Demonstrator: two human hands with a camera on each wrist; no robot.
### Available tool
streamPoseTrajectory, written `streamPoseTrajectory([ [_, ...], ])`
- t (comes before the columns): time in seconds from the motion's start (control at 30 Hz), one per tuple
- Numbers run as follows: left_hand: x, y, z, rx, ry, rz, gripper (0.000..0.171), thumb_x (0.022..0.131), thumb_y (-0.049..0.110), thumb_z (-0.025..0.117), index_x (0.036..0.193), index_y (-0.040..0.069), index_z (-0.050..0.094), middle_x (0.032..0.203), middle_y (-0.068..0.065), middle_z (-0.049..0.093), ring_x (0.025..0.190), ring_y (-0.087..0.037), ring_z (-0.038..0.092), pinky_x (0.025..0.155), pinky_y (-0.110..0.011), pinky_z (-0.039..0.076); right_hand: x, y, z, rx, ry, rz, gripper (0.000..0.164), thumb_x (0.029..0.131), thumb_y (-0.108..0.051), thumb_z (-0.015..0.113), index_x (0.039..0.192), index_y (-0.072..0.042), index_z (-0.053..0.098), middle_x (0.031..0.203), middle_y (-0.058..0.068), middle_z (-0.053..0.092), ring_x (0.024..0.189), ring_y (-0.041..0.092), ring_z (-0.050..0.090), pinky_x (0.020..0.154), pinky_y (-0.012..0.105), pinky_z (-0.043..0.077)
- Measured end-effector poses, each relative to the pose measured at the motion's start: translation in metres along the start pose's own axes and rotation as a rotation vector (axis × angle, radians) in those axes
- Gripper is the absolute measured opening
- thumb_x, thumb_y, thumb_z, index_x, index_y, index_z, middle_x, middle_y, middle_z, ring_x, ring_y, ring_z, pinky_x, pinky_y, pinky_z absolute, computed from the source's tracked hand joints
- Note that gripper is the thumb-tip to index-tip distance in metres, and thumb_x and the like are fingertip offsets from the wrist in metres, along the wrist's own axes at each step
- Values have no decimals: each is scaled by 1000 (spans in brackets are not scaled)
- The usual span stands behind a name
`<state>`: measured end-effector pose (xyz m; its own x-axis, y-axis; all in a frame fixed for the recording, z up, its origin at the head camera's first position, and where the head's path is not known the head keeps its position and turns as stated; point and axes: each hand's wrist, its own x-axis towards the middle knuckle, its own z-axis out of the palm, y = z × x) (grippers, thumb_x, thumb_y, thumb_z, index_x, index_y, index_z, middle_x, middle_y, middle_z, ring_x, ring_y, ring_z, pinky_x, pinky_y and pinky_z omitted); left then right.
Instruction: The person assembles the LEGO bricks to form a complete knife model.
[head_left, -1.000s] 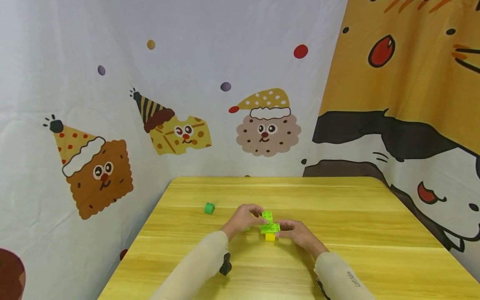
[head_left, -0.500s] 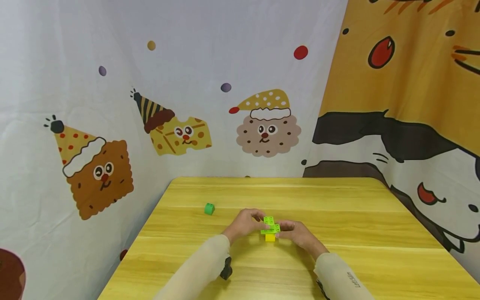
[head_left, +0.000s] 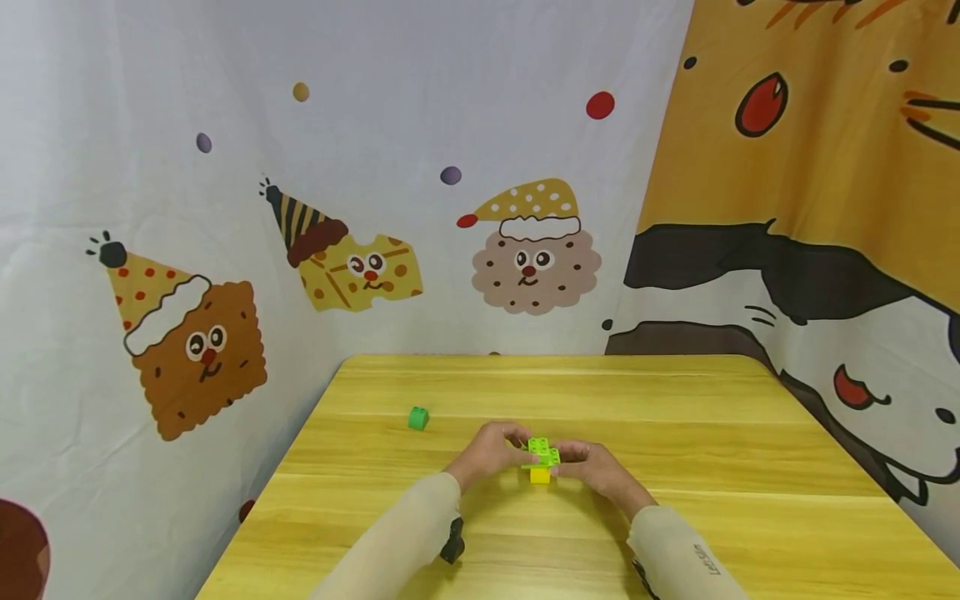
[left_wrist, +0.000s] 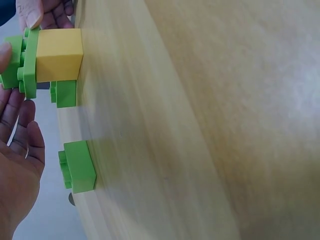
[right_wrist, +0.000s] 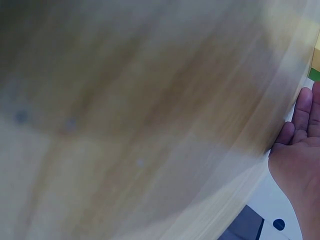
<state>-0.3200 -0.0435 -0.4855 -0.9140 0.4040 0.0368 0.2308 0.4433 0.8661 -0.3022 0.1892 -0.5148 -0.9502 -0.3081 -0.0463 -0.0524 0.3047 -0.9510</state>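
A yellow brick (head_left: 540, 475) stands on the table under a wider light green plate (head_left: 553, 457). On top of the plate sits a small light green brick (head_left: 538, 446), pinched between thumb and fingers of my left hand (head_left: 491, 452). My right hand (head_left: 596, 468) holds the plate's right end with thumb and fingertips. The left wrist view shows the stack sideways: yellow brick (left_wrist: 59, 55), plate (left_wrist: 31, 62) and small brick (left_wrist: 11, 62), with left fingers curled at the top piece. In the right wrist view my right hand (right_wrist: 302, 135) largely hides the stack.
A green block with a rounded side (head_left: 418, 418) lies on the wooden table (head_left: 675, 417) left of my hands. Two green blocks, one near the stack (left_wrist: 66, 94) and one apart (left_wrist: 80, 166), show in the left wrist view. A printed curtain (head_left: 420, 125) hangs behind.
My left hand has brought the small light green brick toward me and down onto the plate, covering part of its studs. The right hand and yellow brick have stayed in place.
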Motion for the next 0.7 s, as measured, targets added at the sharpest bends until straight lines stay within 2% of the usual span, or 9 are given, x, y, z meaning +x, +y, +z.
streamPoseTrajectory([
  [0.4, 2, 0, 4, 42, 7, 8, 29, 82, 32, 83, 107, 21, 73, 102, 1, 63, 89, -13, 54, 76, -32, 48, -3, -3, 0, -8, 13, 22, 52, 87, -26, 78, 130, -1, 62, 121, 10, 66, 111, 28, 61, 98, 54, 43],
  [0.7, 0, -1, 6, 18, 3, 15, 29, 84, 32, 82, 110, 24, 72, 102, 1, 63, 92, -15, 55, 80, -36, 47, -2, -2, 1, -11, 13, 16, 51, 88, -25, 78, 130, -2, 63, 122, 12, 66, 112, 29, 61, 98, 55, 43],
])
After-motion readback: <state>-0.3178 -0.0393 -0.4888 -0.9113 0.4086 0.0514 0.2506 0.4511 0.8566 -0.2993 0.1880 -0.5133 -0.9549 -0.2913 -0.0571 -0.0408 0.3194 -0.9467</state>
